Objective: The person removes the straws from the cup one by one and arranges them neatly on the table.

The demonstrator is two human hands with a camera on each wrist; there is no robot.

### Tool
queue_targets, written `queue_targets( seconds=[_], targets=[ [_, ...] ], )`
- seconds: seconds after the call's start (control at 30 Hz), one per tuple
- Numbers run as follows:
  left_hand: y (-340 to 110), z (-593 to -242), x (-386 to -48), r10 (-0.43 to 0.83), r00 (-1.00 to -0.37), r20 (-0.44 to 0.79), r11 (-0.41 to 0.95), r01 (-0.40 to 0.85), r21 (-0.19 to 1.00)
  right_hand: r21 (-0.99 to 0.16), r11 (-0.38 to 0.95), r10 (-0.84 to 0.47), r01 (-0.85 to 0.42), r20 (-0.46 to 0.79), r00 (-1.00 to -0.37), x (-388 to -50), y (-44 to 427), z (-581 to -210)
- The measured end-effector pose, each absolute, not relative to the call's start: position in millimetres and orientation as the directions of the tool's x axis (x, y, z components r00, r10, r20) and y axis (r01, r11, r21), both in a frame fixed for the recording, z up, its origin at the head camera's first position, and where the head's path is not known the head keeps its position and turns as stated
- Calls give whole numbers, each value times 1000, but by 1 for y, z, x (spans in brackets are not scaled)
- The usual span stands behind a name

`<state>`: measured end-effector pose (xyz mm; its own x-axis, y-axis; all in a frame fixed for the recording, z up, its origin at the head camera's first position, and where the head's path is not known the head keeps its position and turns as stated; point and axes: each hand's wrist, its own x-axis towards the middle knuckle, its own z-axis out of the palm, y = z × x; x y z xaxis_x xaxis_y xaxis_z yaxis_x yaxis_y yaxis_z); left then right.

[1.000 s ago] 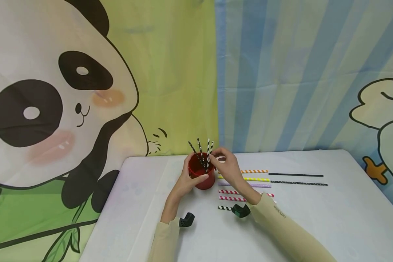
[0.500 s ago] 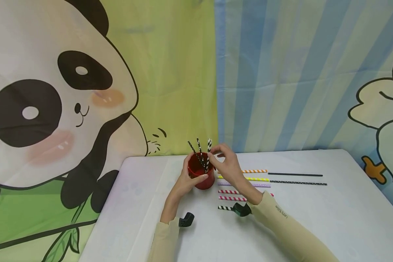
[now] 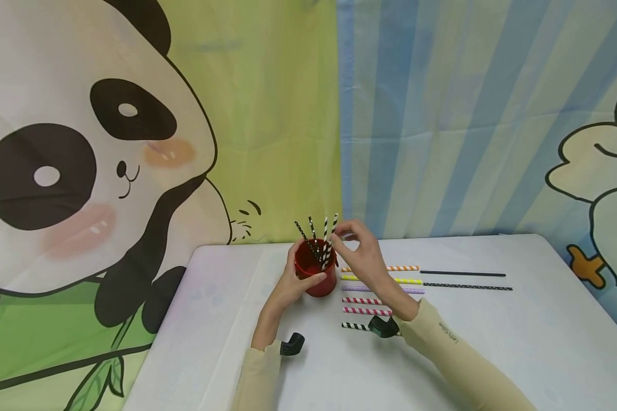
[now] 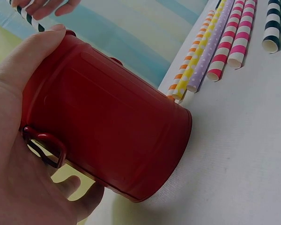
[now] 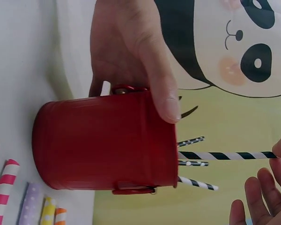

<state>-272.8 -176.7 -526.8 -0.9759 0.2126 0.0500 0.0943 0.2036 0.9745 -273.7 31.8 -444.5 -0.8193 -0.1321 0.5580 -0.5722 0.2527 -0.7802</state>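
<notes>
A red bucket [image 3: 323, 283] stands on the table, gripped at its rim by my left hand [image 3: 294, 285], thumb across the near side. Two dotted black straws [image 3: 301, 231] and a striped black-and-white straw [image 3: 325, 228] lean in it. My right hand [image 3: 362, 254] pinches another striped black-and-white straw [image 5: 225, 155] near its top end; its lower part is inside the bucket. In the left wrist view the bucket's wall [image 4: 107, 117] hides the straws' lower ends, and the left hand [image 4: 18, 103] wraps round the rim beside a small handle.
Right of the bucket, several straws lie in rows: orange [image 3: 403, 268], yellow [image 3: 408, 281], purple [image 3: 411, 291], pink-red [image 3: 362, 301] and a striped black one [image 3: 355, 326]. Two thin dark straws [image 3: 463, 274] lie further right. A panda-print curtain [image 3: 267, 142] hangs behind the table.
My right hand has risen slightly and shifted right with the striped straw, which now stands apart from the other striped one. My left hand and the bucket have stayed put.
</notes>
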Motion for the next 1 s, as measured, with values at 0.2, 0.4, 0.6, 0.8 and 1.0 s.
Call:
queue_targets(
  seconds=[0.2,0.4,0.6,0.8,1.0],
  targets=[
    [-177,-527,-274,216,-974,61,200,106,974,-772,248,-112,-586,578,-809,-254,32,-414],
    [-177,-528,-274,220,-974,63,205,109,973,-759,249,-105,-601,596,-796,-244,35,-399],
    [-177,-528,-274,216,-974,64,202,108,973,-752,241,-97,-613,610,-787,-249,40,-403],
    [-177,-528,-273,221,-973,66,194,110,975,-749,241,-84,-617,617,-782,-262,48,-419],
    [-177,-527,-273,221,-974,55,187,98,978,-746,203,-72,-634,634,-770,-256,55,-412]
  ],
)
